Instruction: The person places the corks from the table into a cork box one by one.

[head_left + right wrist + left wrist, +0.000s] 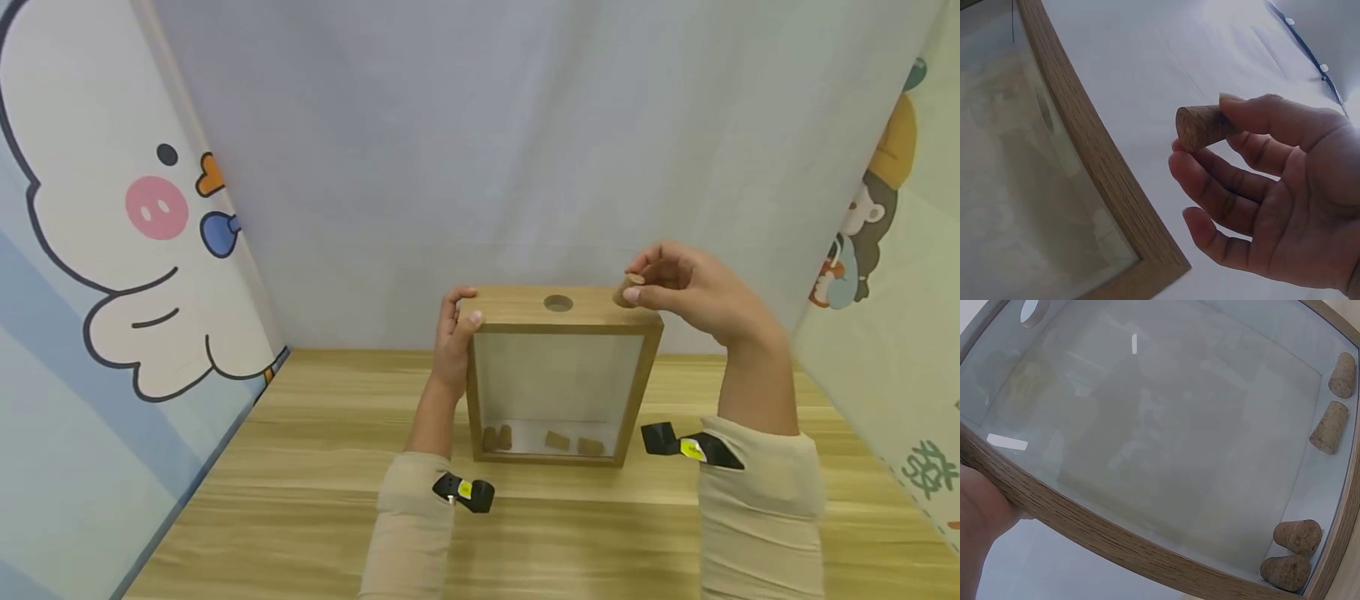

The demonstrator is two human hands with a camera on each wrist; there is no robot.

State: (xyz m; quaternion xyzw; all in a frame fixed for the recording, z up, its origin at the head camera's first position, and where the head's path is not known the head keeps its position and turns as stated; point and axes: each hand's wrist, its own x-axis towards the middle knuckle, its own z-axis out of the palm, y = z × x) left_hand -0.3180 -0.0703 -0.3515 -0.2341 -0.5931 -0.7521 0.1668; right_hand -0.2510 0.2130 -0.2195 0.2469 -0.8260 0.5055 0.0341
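Observation:
A shallow wooden box frame [517, 307] with a clear front stands upright, a round hole [558, 303] in its top edge. Several corks [557, 440] lie inside along the bottom; the left wrist view shows a cork [1329, 428] close up. My left hand [453, 346] grips the frame's upper left corner, thumb in front. Between thumb and fingers, my right hand [701, 292] pinches a cork [1200, 127] by the frame's top right corner. In the right wrist view that cork is apart from the frame's wooden edge [1094, 144].
The box stands on a wood-grain table [337, 500]. A pale curtain [450, 150] hangs behind it. Cartoon-printed panels flank the table, the left panel [82, 275] with a white figure, the right panel [885, 350] with a figure in an orange hat.

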